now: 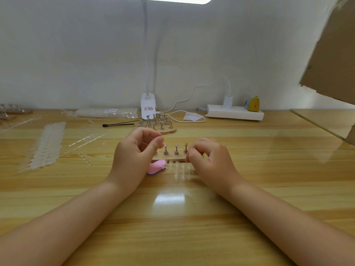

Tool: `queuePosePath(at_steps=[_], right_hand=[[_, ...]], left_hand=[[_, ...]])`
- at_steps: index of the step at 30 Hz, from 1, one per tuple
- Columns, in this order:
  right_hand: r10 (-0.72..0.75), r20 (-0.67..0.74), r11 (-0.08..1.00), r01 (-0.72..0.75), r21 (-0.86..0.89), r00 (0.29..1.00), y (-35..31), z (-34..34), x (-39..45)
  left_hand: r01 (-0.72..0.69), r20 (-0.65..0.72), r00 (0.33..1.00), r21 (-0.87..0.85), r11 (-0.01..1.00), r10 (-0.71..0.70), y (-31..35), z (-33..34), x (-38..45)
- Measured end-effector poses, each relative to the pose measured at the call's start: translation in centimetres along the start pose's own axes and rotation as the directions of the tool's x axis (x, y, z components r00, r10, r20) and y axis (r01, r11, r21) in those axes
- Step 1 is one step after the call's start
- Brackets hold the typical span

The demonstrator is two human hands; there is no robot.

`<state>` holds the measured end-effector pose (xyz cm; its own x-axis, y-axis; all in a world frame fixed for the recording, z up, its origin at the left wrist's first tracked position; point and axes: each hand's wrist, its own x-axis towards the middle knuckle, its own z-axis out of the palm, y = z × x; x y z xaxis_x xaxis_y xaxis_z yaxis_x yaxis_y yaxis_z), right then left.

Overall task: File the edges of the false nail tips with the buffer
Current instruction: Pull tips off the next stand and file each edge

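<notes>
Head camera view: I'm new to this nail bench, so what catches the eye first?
The two hands, left hand and right hand, meet at mid-table with curled fingers over a small wooden stand of metal pegs. Just in front lies the pink buffer beside clear nail tips. A white lamp base stands behind.

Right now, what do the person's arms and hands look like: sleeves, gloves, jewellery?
Both forearms are bare up to the frame edge, with no sleeves in view. The left hand and right hand wear no gloves, and no rings, watch or bracelets show. Fingernails are too small to judge.
</notes>
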<state>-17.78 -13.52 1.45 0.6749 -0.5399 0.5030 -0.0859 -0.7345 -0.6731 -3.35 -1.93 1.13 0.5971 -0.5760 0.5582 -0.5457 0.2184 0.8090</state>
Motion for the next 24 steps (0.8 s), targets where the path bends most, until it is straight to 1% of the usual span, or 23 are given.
queuePosePath(at_steps=[3, 5, 8, 11, 13, 16, 20, 24], right_hand=[[-0.031, -0.02, 0.999, 0.031, 0.032, 0.999, -0.3, 0.2, -0.1], [-0.022, 0.0, 0.991, 0.022, 0.129, 1.0, -0.6, 0.3, -0.2], [0.02, 0.098, 0.954, -0.049, 0.296, 0.995, -1.0, 0.6, -0.4], [0.097, 0.12, 0.922, -0.134, 0.363, 0.988, -1.0, 0.5, -0.2], [0.141, 0.126, 0.899, -0.18, 0.398, 0.982, -0.8, 0.4, 0.0], [0.178, 0.137, 0.869, -0.22, 0.442, 0.975, -0.5, 0.4, 0.1], [0.209, 0.204, 0.822, -0.285, 0.493, 0.956, -0.5, 0.3, 0.2], [0.208, 0.27, 0.794, -0.324, 0.515, 0.94, -0.2, 0.3, 0.4]], left_hand=[[-0.074, 0.051, 0.996, 0.082, 0.994, 0.07, -0.1, 0.0, -0.2], [-0.151, 0.076, 0.987, 0.164, 0.975, 0.14, -0.2, 0.0, -0.3], [-0.295, 0.13, 0.954, 0.254, 0.921, 0.27, 0.0, 0.2, -0.4], [-0.388, 0.19, 0.919, 0.269, 0.882, 0.346, 0.5, 0.4, -0.6], [-0.404, 0.181, 0.913, 0.273, 0.873, 0.366, 0.6, 0.3, -0.6], [-0.373, 0.149, 0.927, 0.275, 0.886, 0.344, 0.8, 0.0, -0.7], [-0.378, 0.149, 0.925, 0.275, 0.884, 0.349, 1.2, 0.0, -0.7], [-0.341, 0.144, 0.938, 0.219, 0.914, 0.316, 1.3, -0.1, -0.7]])
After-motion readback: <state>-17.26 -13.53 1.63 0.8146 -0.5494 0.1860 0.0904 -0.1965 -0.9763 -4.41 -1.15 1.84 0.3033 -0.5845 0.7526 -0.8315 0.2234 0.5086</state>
